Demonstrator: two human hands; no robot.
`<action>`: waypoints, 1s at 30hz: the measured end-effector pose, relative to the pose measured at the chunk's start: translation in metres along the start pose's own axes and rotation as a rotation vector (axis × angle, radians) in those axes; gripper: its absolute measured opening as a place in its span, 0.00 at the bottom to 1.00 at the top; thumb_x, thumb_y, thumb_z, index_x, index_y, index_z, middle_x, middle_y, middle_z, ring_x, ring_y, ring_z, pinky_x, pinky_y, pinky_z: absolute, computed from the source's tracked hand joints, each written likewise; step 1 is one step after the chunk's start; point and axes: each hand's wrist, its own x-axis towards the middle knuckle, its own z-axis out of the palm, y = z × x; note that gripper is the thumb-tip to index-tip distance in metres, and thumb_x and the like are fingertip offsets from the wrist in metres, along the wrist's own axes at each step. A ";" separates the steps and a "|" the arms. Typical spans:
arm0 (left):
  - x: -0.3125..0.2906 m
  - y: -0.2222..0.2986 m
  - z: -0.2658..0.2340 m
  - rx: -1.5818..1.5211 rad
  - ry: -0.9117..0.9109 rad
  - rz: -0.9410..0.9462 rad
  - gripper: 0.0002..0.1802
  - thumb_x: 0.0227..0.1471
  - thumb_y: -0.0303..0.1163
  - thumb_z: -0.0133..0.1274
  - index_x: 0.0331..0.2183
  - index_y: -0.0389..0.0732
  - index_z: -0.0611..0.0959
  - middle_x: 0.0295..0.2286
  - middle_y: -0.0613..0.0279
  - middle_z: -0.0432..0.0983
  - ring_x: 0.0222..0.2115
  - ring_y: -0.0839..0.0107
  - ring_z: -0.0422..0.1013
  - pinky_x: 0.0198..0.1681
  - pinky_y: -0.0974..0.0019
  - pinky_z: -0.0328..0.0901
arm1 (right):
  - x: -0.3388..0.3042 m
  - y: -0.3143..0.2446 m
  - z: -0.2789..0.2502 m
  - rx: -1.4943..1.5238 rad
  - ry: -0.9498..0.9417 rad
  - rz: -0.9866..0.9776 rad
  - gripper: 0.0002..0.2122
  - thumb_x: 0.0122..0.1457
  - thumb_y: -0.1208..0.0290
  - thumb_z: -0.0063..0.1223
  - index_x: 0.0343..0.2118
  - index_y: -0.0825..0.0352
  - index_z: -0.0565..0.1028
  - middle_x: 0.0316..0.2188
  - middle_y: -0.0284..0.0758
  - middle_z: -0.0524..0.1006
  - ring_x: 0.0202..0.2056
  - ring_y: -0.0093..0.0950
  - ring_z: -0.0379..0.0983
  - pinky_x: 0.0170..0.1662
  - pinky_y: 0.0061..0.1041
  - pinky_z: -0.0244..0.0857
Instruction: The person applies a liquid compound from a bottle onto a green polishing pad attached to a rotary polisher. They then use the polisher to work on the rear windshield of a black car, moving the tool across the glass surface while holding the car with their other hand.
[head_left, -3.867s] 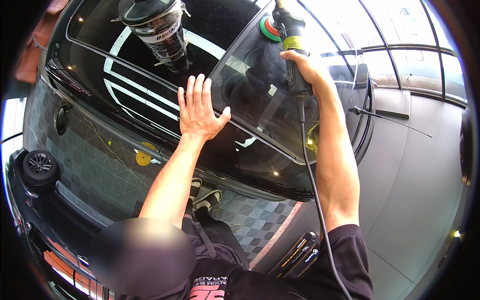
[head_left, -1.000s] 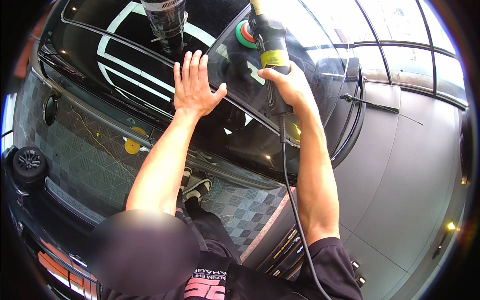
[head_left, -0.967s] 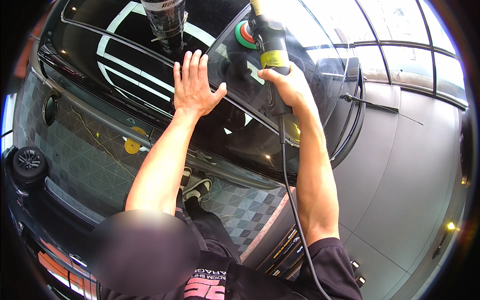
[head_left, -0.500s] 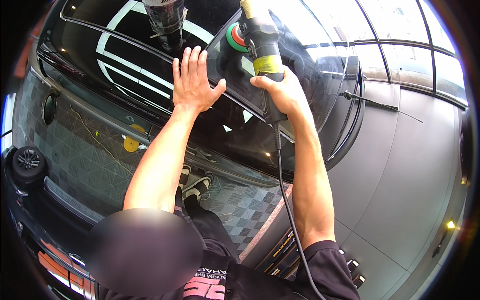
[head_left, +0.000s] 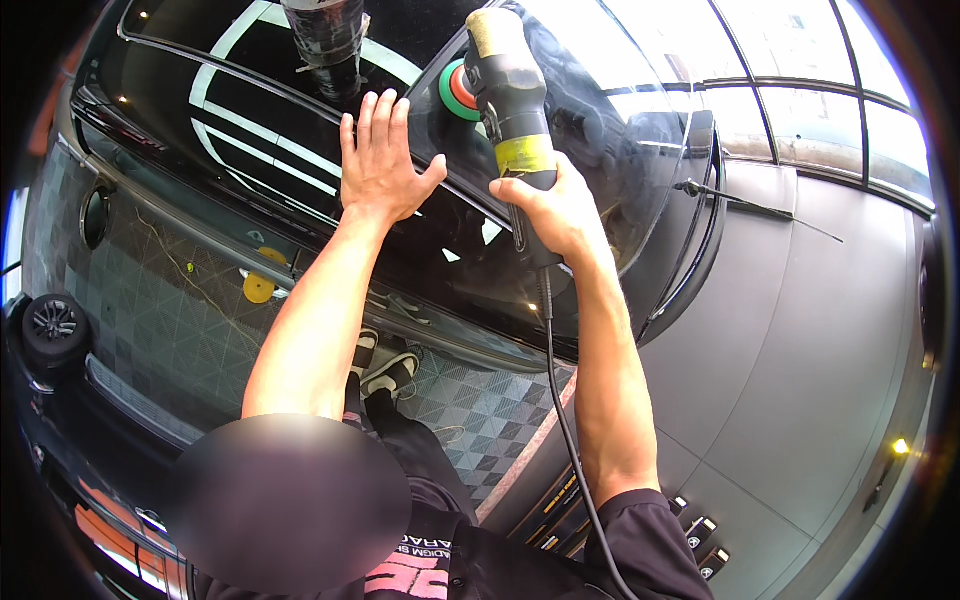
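Observation:
My right hand wraps round the handle of a black car polisher with yellow tape on its body. Its red-and-green foam pad sits at the dark rear glass of a glossy black car; whether it presses on the glass I cannot tell. Fingers outstretched, my left hand lies flat on the car's black surface, left of the polisher. Above it is a dark, scuffed cylindrical object, cut off by the top of the view. A black power cord runs from the handle down past my right forearm.
A rear wiper sticks out on the right. Behind me at lower left stands another dark car. A yellow disc-shaped pad shows beside the black car, above the patterned tile floor. Grey panels line the right side.
The polisher and my right hand have shifted slightly left and down in the view. My left hand stays flat on the car.

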 end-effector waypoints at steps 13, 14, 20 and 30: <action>0.001 0.000 0.002 0.033 0.013 0.021 0.52 0.50 0.56 0.61 0.67 0.39 0.61 0.68 0.52 0.54 0.72 0.54 0.45 0.73 0.39 0.40 | 0.009 0.086 -0.048 0.164 0.101 0.088 0.31 0.46 0.56 0.73 0.51 0.69 0.76 0.39 0.37 0.81 0.40 0.29 0.78 0.48 0.31 0.71; 0.001 0.001 0.001 0.042 0.011 0.023 0.52 0.50 0.56 0.61 0.67 0.39 0.62 0.68 0.52 0.54 0.72 0.53 0.45 0.73 0.39 0.41 | 0.008 0.092 -0.052 0.173 0.108 0.107 0.31 0.46 0.56 0.73 0.51 0.69 0.76 0.39 0.36 0.81 0.40 0.29 0.78 0.48 0.31 0.71; 0.003 0.002 0.002 0.056 0.013 0.035 0.51 0.50 0.56 0.61 0.66 0.38 0.62 0.68 0.52 0.54 0.72 0.52 0.46 0.72 0.38 0.42 | 0.015 0.074 -0.033 0.118 0.132 0.037 0.33 0.46 0.55 0.74 0.52 0.68 0.76 0.43 0.41 0.82 0.45 0.32 0.80 0.52 0.33 0.71; 0.002 0.004 0.000 0.034 0.001 0.013 0.52 0.50 0.56 0.62 0.67 0.39 0.62 0.68 0.53 0.54 0.72 0.54 0.45 0.73 0.40 0.40 | 0.008 0.005 -0.002 -0.005 0.108 0.020 0.32 0.48 0.56 0.72 0.53 0.68 0.75 0.42 0.42 0.83 0.43 0.32 0.80 0.50 0.33 0.71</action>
